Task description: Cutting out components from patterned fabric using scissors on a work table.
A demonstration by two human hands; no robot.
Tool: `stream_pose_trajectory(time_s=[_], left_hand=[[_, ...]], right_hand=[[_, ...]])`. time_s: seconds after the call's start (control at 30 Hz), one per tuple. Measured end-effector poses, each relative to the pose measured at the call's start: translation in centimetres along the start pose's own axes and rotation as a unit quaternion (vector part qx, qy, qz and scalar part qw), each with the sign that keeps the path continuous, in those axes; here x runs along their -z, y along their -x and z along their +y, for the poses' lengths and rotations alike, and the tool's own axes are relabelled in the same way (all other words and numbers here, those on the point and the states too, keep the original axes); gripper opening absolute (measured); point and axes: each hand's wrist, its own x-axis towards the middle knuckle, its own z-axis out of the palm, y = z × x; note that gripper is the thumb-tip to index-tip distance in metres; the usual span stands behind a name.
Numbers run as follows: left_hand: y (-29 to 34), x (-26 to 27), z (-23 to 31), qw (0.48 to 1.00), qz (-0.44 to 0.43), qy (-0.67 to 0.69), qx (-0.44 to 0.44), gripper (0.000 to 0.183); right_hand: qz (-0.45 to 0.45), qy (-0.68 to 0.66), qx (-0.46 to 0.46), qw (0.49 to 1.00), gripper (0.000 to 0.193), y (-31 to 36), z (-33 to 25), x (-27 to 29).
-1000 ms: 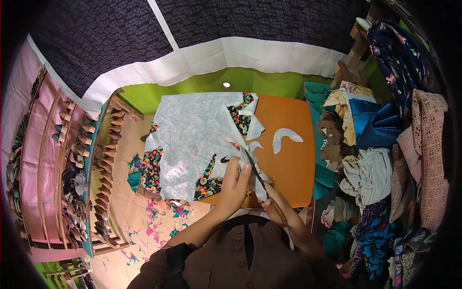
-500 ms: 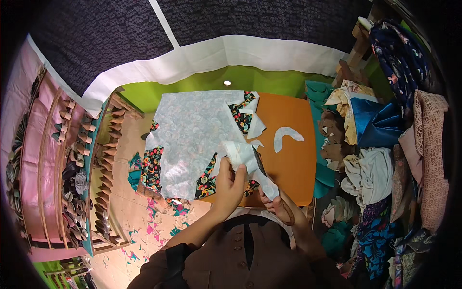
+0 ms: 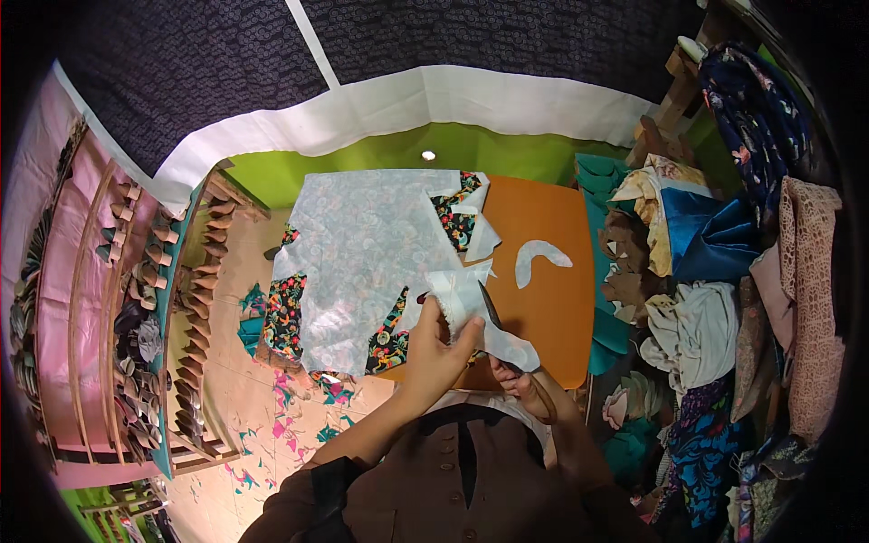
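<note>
My left hand (image 3: 436, 355) pinches a small piece of fabric (image 3: 463, 294), its whitish backing turned up, above the table's near edge. In my right hand (image 3: 518, 380) is a pair of scissors, its dark blade (image 3: 490, 308) pointing away from me along the piece's right side. A narrow tail of the piece hangs over the scissors close to my right fingers. Beneath my left hand lies a large floral cloth (image 3: 362, 253), black with bright flowers, mostly covered by its white backing. A curved white cutout (image 3: 541, 255) rests apart on the orange table (image 3: 566, 317).
Wooden racks with several shoe-shaped forms (image 3: 204, 299) stand on the left. Fabric scraps (image 3: 290, 398) litter the tiled floor. Heaped cloths, including a white one (image 3: 692, 330) and a shiny blue one (image 3: 711, 226), line the right. A dark patterned curtain (image 3: 471, 41) hangs at the back.
My left hand has shifted slightly right along the piece, its thumb further over it. The piece's tail has moved a little to the right, and the cut edge has turned.
</note>
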Motion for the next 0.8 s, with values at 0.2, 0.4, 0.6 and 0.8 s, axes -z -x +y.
stream_pose_trajectory(time_s=[0.2, 0.4, 0.6, 0.8], left_hand=[[-0.4, -0.2, 0.9, 0.997, 0.0, 0.069, 0.031, 0.024], [-0.5, 0.1, 1.1, 0.993, -0.05, 0.065, 0.086, 0.032], [-0.8, 0.0, 1.1, 0.994, -0.056, 0.058, 0.075, 0.029], [-1.0, -0.1, 1.7, 0.992, -0.075, 0.062, 0.083, 0.03]], right_hand=[[-0.002, 0.033, -0.012, 0.999, 0.074, -0.1, -0.3, 0.8], [-0.012, 0.024, -0.04, 0.999, 0.081, -0.2, -1.1, 0.5], [-0.013, 0.023, -0.032, 0.999, 0.079, -0.1, -1.2, 0.9], [-0.015, 0.018, -0.034, 0.999, 0.078, 0.1, -0.4, 1.3]])
